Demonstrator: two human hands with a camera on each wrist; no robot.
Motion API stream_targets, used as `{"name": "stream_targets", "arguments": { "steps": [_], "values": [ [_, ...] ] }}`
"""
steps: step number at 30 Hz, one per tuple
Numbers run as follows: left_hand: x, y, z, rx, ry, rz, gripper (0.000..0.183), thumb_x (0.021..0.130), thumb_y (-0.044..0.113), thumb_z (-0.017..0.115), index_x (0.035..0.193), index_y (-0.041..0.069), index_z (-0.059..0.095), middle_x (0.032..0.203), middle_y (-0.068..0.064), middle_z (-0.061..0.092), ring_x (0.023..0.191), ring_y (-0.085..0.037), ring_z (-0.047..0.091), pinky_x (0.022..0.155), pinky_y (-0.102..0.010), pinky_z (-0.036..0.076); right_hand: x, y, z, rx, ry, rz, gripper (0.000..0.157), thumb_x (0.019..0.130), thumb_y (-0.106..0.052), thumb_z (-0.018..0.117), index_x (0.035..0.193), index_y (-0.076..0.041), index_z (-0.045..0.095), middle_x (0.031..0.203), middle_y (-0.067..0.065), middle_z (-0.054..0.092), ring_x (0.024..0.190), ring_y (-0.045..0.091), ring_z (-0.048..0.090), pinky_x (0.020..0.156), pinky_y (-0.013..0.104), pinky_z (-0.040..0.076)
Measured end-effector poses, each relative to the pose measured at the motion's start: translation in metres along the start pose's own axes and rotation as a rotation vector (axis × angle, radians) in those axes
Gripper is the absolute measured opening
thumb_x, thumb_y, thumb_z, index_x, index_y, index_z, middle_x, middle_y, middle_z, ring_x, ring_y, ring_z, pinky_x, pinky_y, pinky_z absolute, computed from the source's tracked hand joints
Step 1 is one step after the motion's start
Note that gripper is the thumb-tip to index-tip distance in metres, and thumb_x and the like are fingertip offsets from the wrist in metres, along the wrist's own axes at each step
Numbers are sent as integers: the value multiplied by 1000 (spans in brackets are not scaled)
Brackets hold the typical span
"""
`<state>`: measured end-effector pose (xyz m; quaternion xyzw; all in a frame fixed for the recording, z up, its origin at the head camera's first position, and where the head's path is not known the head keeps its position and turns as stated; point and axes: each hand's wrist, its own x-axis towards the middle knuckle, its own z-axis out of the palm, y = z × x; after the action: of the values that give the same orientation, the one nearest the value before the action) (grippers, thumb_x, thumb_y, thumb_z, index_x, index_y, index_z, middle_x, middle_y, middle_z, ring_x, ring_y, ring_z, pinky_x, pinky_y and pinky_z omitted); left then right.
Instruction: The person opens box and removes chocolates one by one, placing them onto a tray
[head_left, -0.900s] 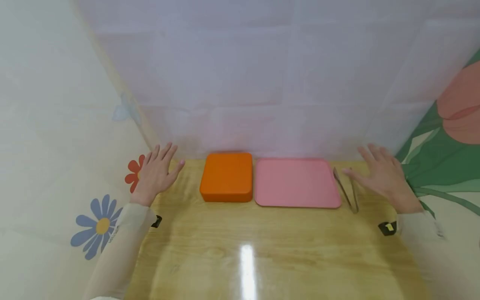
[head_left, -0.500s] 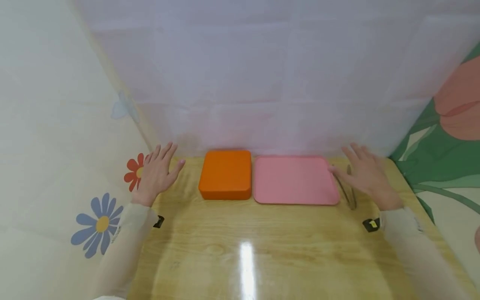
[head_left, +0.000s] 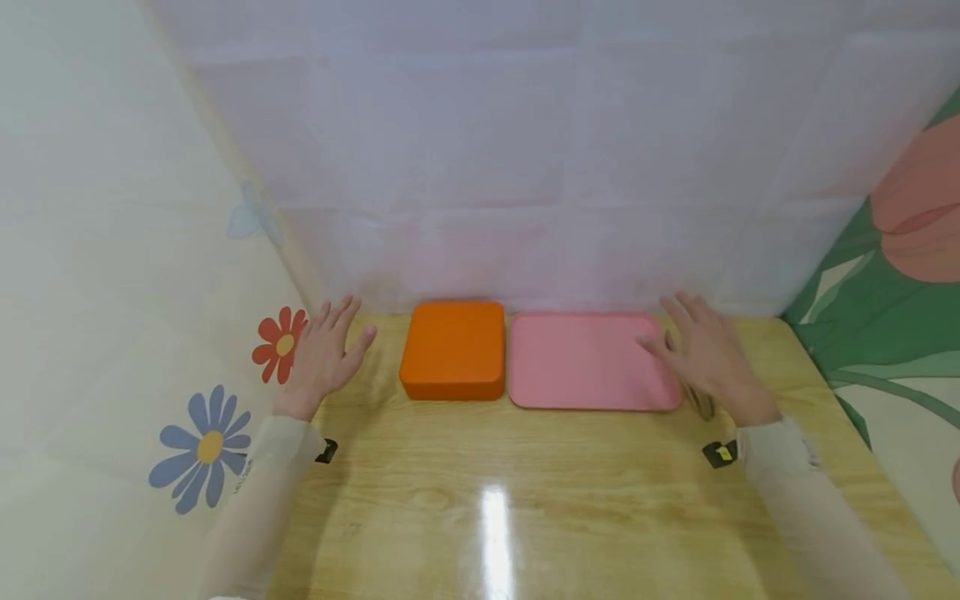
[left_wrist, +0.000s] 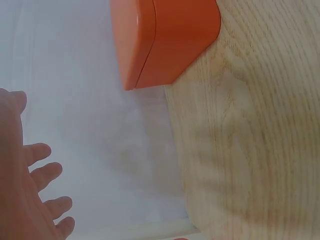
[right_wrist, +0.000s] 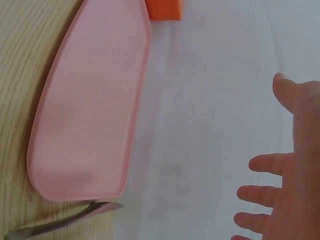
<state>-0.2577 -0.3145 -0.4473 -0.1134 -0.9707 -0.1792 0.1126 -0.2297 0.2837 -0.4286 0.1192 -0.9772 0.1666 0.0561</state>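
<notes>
Right wrist view: the right hand (right_wrist: 295,195) has its fingers spread apart, nothing in them. Those slim grey metal tongs (right_wrist: 65,221) lie lower down than the fingers, on the wood-grain desk (right_wrist: 17,75), right by the short end of the flat pink rectangular tray (right_wrist: 90,110). The tray stretches away on the thumb side.

Left wrist view: the left hand (left_wrist: 17,185) is the same deal, fingers apart and holding nothing. The orange round-cornered box (left_wrist: 175,42), plastic by the look of it, sits off on the thumb side, not touching.

Head view, and here's the bit that matters imo: the right hand is easily the nearer one to the tongs. It's hiding most of them, with just the near end poking out behind the fingers. Looks like their long axis runs roughly the way the fingers point, while the tray's goes crosswise. The thumb overlaps the tray's end, seemingly above it. Left fingers? Way over past the box.
</notes>
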Motion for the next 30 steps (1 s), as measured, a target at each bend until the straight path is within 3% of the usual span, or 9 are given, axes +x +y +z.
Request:
{"name": "stream_targets", "arguments": {
  "steps": [13, 23, 30],
  "values": [
    [-9, -2, 11, -26, 54, 8, 74, 112, 54, 44, 165, 4, 39, 172, -23, 34, 157, -57, 25, 125, -74, 20, 5, -18, 15, 82, 60, -53, 93, 105, -62, 55, 167, 3, 30, 171, 31, 27, 156, 56, 26, 125, 73, 22],
    [-14, -7, 18, -46, 46, 13, 74, 112, 54, 45, 167, 6, 36, 173, -20, 33, 159, -54, 22, 129, -69, 16, 9, -32, 19, 94, 47, -43, 95, 105, -66, 53, 169, -1, 27, 174, 27, 24, 158, 53, 24, 126, 72, 19],
    [-19, -7, 24, -81, 102, 58, 67, 112, 45, 49, 161, 0, 44, 165, -26, 43, 154, -55, 32, 126, -69, 23, 11, -38, 29, 111, 14, -12, 93, 105, -70, 48, 170, -8, 27, 175, 23, 24, 158, 53, 26, 118, 84, 19]
  ]
}}
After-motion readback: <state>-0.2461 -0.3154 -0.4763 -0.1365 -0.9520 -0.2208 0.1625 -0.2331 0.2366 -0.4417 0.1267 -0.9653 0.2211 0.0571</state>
